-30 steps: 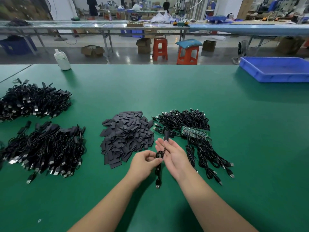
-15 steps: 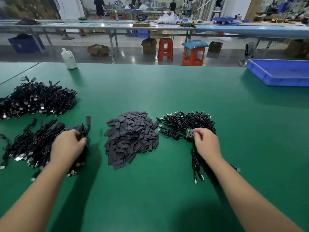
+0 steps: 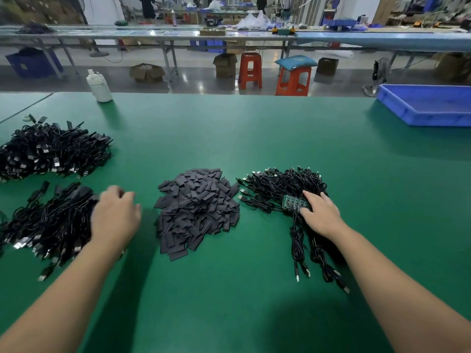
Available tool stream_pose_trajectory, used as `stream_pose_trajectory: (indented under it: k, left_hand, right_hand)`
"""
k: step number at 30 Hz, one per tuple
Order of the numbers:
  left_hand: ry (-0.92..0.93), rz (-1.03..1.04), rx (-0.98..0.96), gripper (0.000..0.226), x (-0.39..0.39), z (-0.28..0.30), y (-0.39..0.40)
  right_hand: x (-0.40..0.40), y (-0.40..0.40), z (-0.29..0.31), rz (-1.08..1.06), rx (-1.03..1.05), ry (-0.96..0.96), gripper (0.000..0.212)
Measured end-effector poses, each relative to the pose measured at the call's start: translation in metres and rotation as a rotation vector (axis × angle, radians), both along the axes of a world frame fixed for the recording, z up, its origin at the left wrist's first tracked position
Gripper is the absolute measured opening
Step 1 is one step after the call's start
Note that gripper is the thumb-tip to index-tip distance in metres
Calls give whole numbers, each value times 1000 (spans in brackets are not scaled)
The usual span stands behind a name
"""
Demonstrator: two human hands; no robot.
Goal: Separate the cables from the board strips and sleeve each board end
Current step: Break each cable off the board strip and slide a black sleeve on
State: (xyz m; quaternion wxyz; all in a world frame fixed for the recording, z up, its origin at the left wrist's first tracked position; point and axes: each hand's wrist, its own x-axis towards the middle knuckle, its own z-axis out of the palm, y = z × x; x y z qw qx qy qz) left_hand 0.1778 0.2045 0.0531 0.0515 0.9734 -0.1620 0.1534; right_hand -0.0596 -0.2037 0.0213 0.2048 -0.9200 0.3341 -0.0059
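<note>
On the green surface [image 3: 254, 138], the left hand [image 3: 114, 217] is hovering blurred over the near-left cable pile [image 3: 48, 222]; whether its fingers are holding anything cannot be told. The sleeve heap [image 3: 196, 210] is lying in the middle. The right hand [image 3: 322, 215] is resting spread fingers on the green board strip [image 3: 293, 203] atop the right cable bundle [image 3: 280, 186], gripping nothing.

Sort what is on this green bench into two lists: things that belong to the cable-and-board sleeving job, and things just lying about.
Belongs to the job:
green board strip
unsorted cable pile
pile of dark sleeves
near-left cable pile
far-left cable pile

Just lying about:
white bottle
blue tray
</note>
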Motion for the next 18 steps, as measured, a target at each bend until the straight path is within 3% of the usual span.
stream_pose_trajectory:
  k: [5, 8, 11, 18]
  left_hand:
    - [20, -373, -67, 19, -64, 0, -84]
    - [159, -533, -180, 22, -101, -5, -131]
    - [357, -584, -238, 29, -128, -13, -173]
    - [697, -527, -339, 36, -154, -29, -221]
  right_hand:
    - [6, -1, 7, 37, -256, 11, 61]
    - [8, 0, 13, 62, -273, -32, 49]
    - [4, 1, 15, 55, -188, -102, 43]
    - [-4, 9, 7, 101, -229, -29, 62]
